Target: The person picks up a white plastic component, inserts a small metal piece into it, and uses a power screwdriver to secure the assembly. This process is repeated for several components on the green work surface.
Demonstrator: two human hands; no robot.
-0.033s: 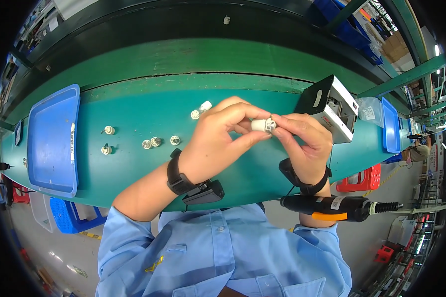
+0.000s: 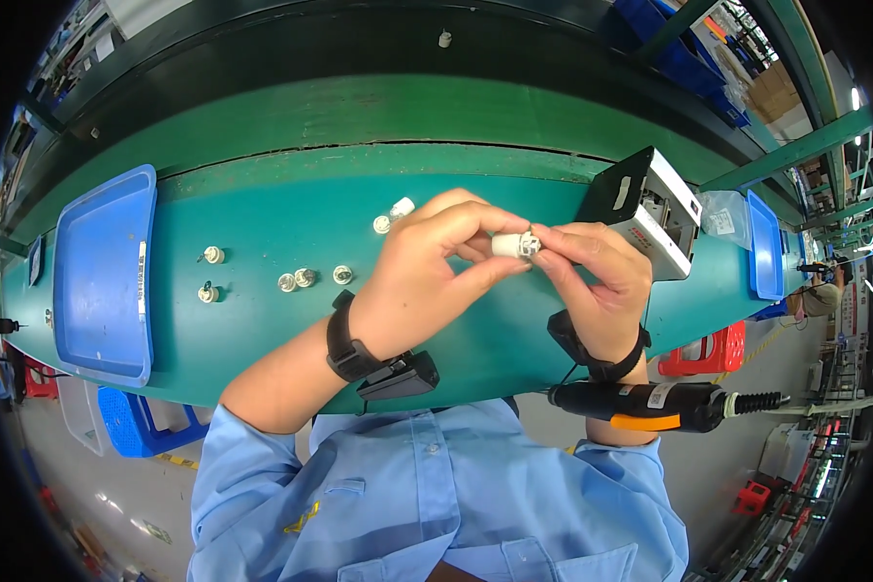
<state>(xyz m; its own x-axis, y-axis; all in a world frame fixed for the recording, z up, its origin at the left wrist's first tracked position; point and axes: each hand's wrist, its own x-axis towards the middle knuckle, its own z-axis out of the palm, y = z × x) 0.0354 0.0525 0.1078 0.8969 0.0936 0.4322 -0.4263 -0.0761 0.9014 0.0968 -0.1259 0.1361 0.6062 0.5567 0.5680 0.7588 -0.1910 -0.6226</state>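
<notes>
In front of my chest, my left hand (image 2: 427, 262) pinches a small white cylindrical fitting (image 2: 510, 245) between thumb and forefinger. The fitting lies on its side, its metal-and-white inner end facing right. My right hand (image 2: 597, 272) has its thumb and forefinger closed at that end; any tiny piece between them is too small to make out. Beyond my left hand are two similar fittings (image 2: 383, 224), one on its side. Several more stand on the green bench: a pair (image 2: 306, 277) with one (image 2: 342, 275) beside it, and two (image 2: 213, 254) farther left.
A blue tray (image 2: 102, 281) lies at the left. At the right are a black-and-white box-shaped device (image 2: 650, 213), a clear bag (image 2: 726, 218) and another blue tray (image 2: 766, 247). An electric screwdriver (image 2: 669, 405) with an orange lever hangs across my right forearm. One fitting (image 2: 444, 39) sits on the dark far strip.
</notes>
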